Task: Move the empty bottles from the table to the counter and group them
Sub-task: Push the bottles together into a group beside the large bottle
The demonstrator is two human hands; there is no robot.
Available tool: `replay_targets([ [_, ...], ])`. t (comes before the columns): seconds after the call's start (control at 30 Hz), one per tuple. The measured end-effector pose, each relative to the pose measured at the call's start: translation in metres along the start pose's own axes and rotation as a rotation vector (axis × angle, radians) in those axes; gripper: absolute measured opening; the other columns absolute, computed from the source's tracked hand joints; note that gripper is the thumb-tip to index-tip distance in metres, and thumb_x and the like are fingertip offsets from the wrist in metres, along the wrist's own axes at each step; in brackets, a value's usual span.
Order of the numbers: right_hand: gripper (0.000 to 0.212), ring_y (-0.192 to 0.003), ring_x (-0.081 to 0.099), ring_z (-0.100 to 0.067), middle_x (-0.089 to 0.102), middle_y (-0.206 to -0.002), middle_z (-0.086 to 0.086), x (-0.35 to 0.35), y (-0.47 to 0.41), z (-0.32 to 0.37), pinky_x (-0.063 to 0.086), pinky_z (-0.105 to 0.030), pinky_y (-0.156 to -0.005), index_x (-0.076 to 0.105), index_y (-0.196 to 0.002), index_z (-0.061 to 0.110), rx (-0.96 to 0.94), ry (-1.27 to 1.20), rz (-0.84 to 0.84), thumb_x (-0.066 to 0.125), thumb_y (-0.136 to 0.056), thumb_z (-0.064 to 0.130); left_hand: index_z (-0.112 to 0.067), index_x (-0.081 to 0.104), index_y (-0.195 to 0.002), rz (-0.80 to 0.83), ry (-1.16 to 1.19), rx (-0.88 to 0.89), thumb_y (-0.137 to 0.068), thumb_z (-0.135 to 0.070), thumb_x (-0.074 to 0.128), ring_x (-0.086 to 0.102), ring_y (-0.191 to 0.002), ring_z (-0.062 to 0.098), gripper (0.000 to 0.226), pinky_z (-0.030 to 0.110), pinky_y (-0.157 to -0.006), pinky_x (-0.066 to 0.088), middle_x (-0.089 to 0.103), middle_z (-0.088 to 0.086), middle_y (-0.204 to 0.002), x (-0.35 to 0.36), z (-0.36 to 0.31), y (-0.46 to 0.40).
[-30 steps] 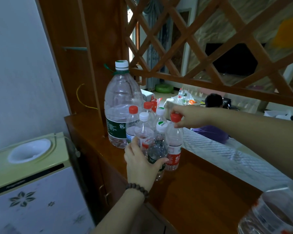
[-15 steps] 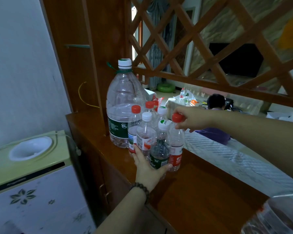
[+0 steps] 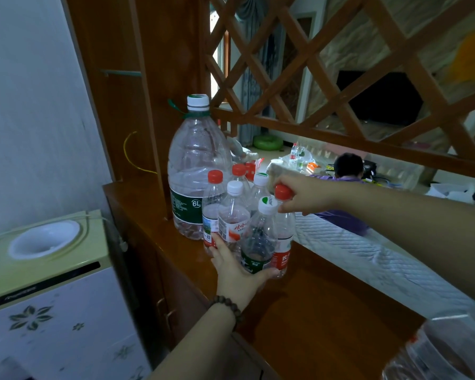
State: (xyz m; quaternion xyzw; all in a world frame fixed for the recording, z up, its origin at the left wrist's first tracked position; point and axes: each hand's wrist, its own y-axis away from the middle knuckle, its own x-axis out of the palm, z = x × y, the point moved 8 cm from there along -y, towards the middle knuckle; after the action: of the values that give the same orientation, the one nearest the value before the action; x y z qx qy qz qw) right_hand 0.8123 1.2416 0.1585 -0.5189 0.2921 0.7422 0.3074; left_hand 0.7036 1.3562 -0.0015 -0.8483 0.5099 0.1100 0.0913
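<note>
Small bottles (image 3: 247, 223): clustered upright on the counter (image 3: 327, 311), near its back-left corner beside the 6L jug (image 3: 196, 171). Judged empty, light, thin-walled and tippy; take them low or by the cap.

Your left hand (image 3: 239, 272): fingers spread, cupping the cluster's base.

Your right hand (image 3: 305, 194): pinching the red cap (image 3: 282, 192).

Left hand (image 3: 237, 272): low, palm cupped forward, thumb spread right, fingers splayed left, beaded bracelet on the wrist.
Right hand (image 3: 303, 194): reaching in from the right, fingers curled down in a pinch.
Right arm: stretched across, bare forearm.
</note>
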Motion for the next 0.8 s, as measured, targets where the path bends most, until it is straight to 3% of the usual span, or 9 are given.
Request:
replay_targets([
  [0.1, 0.061, -0.094, 0.059, -0.023, 0.045, -0.123, -0.007, 0.001, 0.005, 0.0, 0.059, -0.037, -0.071, 0.034, -0.136, 0.02, 0.002, 0.004, -0.001, 0.066, -0.085, 0.031, -0.041, -0.013, -0.146, -0.023, -0.018, 0.073, -0.027, -0.074, 0.082, 0.003, -0.147, 0.023, 0.156, 0.053, -0.115, 0.022, 0.002, -0.001, -0.159, -0.005, -0.004, 0.005],
  [0.2, 0.072, -0.091, 0.058, -0.02, 0.044, -0.132, -0.008, 0.0, 0.012, -0.001, 0.056, -0.035, -0.074, 0.026, -0.144, 0.021, 0.022, -0.026, -0.004, 0.067, -0.085, 0.03, -0.038, -0.007, -0.148, -0.028, -0.037, 0.124, -0.027, -0.082, 0.075, 0.011, -0.146, 0.021, 0.153, 0.052, -0.115, 0.025, 0.011, -0.003, -0.157, -0.012, -0.009, 0.007],
  [0.27, 0.081, -0.112, 0.053, -0.022, 0.039, -0.143, -0.009, -0.003, 0.019, 0.0, 0.047, -0.032, -0.092, 0.018, -0.149, 0.022, 0.024, -0.021, -0.019, 0.067, -0.086, 0.031, -0.037, -0.003, -0.149, -0.033, -0.048, 0.148, -0.03, -0.085, 0.07, 0.013, -0.146, 0.021, 0.147, 0.051, -0.114, 0.027, 0.012, -0.003, -0.157, -0.019, -0.017, 0.012],
  [0.3, 0.083, -0.124, 0.047, -0.023, 0.036, -0.148, -0.009, -0.005, 0.023, 0.001, 0.04, -0.03, -0.099, 0.015, -0.15, 0.021, 0.027, -0.008, -0.029, 0.067, -0.086, 0.032, -0.038, 0.0, -0.149, -0.038, -0.056, 0.162, -0.034, -0.084, 0.069, 0.014, -0.145, 0.02, 0.143, 0.051, -0.113, 0.029, 0.013, -0.004, -0.157, -0.024, -0.023, 0.016],
  [0.37, 0.086, -0.131, 0.041, -0.025, 0.032, -0.152, -0.01, -0.012, 0.034, 0.003, 0.036, -0.028, -0.097, 0.013, -0.151, 0.021, 0.039, -0.003, -0.048, 0.067, -0.086, 0.034, -0.032, 0.006, -0.15, -0.05, -0.094, 0.206, -0.048, -0.075, 0.072, 0.017, -0.144, 0.019, 0.129, 0.048, -0.113, 0.03, 0.015, -0.003, -0.155, -0.033, -0.035, 0.026],
  [0.47, 0.083, -0.131, 0.043, -0.026, 0.034, -0.151, -0.011, -0.026, 0.061, 0.002, 0.041, -0.028, -0.088, 0.015, -0.15, 0.027, 0.079, -0.065, -0.074, 0.066, -0.086, 0.035, -0.018, 0.024, -0.147, -0.118, -0.165, 0.314, -0.072, -0.047, 0.076, 0.026, -0.139, 0.018, 0.096, 0.039, -0.112, 0.033, 0.026, 0.003, -0.149, -0.05, -0.058, 0.046],
  [0.57, 0.078, -0.126, 0.049, -0.023, 0.038, -0.148, -0.007, -0.041, 0.103, -0.003, 0.046, -0.031, -0.093, 0.024, -0.147, 0.032, 0.12, -0.066, -0.115, 0.068, -0.083, 0.04, -0.017, 0.038, -0.136, -0.17, -0.16, 0.473, -0.078, -0.039, 0.073, 0.037, -0.129, 0.017, 0.072, 0.042, -0.107, 0.039, 0.038, 0.002, -0.135, -0.058, -0.09, 0.074],
  [0.7, 0.071, -0.126, 0.049, -0.015, 0.044, -0.145, 0.0, -0.054, 0.173, -0.02, 0.043, -0.031, -0.101, 0.037, -0.141, 0.032, 0.21, -0.052, -0.182, 0.068, -0.079, 0.048, -0.021, 0.043, -0.129, 0.024, -0.061, 0.598, -0.078, -0.039, 0.071, 0.044, -0.121, 0.014, 0.061, 0.044, -0.1, 0.044, 0.044, -0.003, -0.125, -0.025, -0.125, 0.106],
  [0.8, 0.067, -0.131, 0.044, -0.013, 0.045, -0.145, 0.004, -0.054, 0.234, -0.031, 0.038, -0.034, -0.107, 0.041, -0.139, 0.029, 0.291, -0.028, -0.182, 0.066, -0.081, 0.05, -0.026, 0.037, -0.137, 0.288, 0.006, 0.594, -0.081, -0.043, 0.07, 0.038, -0.125, 0.006, 0.068, 0.031, -0.105, 0.037, 0.041, -0.008, -0.133, 0.023, -0.141, 0.137],
])
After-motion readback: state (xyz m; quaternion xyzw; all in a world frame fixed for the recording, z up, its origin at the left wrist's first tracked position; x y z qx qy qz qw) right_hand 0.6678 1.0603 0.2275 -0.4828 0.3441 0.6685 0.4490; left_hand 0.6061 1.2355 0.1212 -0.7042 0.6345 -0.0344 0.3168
